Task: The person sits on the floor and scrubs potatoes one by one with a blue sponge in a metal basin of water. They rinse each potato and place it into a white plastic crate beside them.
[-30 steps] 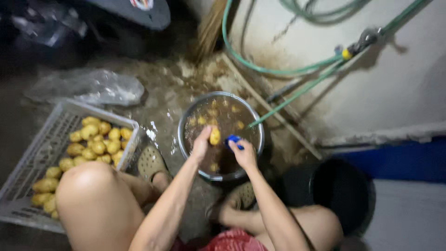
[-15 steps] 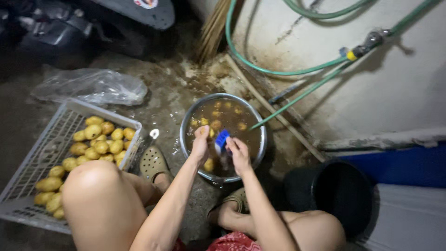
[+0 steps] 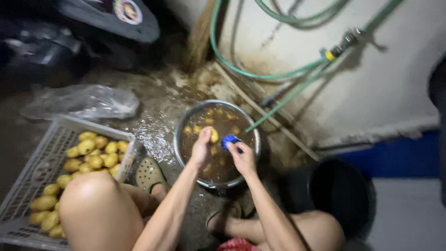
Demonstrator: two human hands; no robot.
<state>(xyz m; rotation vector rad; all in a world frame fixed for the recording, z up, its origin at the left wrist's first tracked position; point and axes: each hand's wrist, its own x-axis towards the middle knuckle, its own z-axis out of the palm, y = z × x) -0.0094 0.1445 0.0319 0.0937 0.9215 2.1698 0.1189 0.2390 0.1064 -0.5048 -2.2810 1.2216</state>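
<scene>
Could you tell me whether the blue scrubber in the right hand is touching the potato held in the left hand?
Apart. The head view shows dark water between the blue scrubber in the right hand and the potato in the left hand.

A wet, stained concrete floor (image 3: 158, 107) was seen, on which everything rested. A round metal basin (image 3: 182, 125), filled with brown water and yellow potatoes (image 3: 208, 122), was set near the middle of it. To one side, a grey plastic lattice crate (image 3: 32, 181) was laid flat, loaded with more yellow potatoes (image 3: 95, 153). Beyond the crate, a crumpled clear plastic bag (image 3: 83, 102) was spread on the floor. A black round bucket (image 3: 341, 195) was placed on the other side of the basin. Beige perforated clogs (image 3: 148, 173) were planted between crate and basin.
</scene>
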